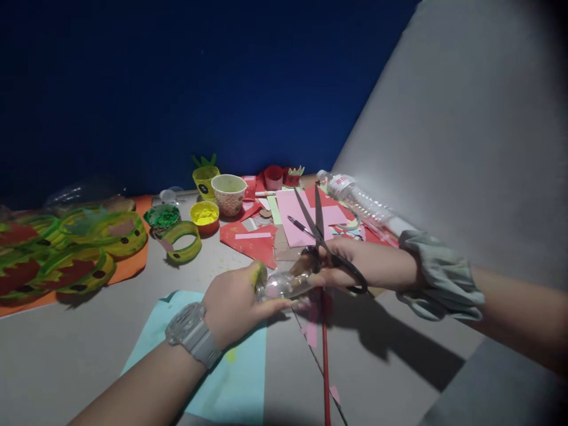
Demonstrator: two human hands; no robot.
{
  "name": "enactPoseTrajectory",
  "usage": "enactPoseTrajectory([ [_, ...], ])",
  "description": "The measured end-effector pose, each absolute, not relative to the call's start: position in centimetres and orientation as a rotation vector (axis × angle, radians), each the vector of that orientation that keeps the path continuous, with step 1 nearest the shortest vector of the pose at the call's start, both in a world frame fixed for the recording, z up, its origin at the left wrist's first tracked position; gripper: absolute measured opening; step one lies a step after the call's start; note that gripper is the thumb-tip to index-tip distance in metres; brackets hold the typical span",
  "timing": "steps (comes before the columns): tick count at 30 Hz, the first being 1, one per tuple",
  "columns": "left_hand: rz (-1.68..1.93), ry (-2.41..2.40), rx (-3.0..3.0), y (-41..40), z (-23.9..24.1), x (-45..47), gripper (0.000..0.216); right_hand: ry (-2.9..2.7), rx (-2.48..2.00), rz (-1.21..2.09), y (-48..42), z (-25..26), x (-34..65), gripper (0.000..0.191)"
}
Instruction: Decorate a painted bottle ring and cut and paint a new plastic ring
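My left hand (233, 305), with a grey watch on its wrist, is closed around a crumpled clear plastic bottle piece (281, 285). Yellow paint marks its thumb and finger. From the right, my right hand (355, 260) grips the black handles of a pair of scissors (318, 222); their blades are parted and point away from me. Fingers of this hand also reach the right end of the plastic, though some are hidden. Below both hands lie a light blue sheet (242, 367) and a thin red stick (326, 367).
Green-yellow painted rings (84, 260) crowd the left on orange paper (137, 248). Cups of green paint (163, 216) and yellow paint (205, 214) stand near a paper cup (229, 195). Beyond lie pink paper (293, 216), a pen (300, 226) and a plastic bottle (355, 192) by the wall.
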State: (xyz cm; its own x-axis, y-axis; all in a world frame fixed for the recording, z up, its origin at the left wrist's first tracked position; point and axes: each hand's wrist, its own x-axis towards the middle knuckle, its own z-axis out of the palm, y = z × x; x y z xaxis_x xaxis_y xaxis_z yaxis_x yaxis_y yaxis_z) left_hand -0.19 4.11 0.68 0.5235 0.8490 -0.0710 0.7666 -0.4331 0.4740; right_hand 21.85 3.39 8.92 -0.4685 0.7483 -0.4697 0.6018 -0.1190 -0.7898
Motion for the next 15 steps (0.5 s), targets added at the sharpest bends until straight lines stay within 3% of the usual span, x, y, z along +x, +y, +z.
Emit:
enactPoseTrajectory([
  [6, 0.252, 1.253, 2.38, 4.19, 0.49, -0.17, 0.068, -2.098, -1.356, 1.882, 4.18, 8.83, 22.48, 0.035],
  [15, 0.219, 1.22, 2.409, 4.2, 0.5, -0.1, 0.074, -2.089, -1.32, 1.893, 3.81, 9.4, 22.39, 0.026],
])
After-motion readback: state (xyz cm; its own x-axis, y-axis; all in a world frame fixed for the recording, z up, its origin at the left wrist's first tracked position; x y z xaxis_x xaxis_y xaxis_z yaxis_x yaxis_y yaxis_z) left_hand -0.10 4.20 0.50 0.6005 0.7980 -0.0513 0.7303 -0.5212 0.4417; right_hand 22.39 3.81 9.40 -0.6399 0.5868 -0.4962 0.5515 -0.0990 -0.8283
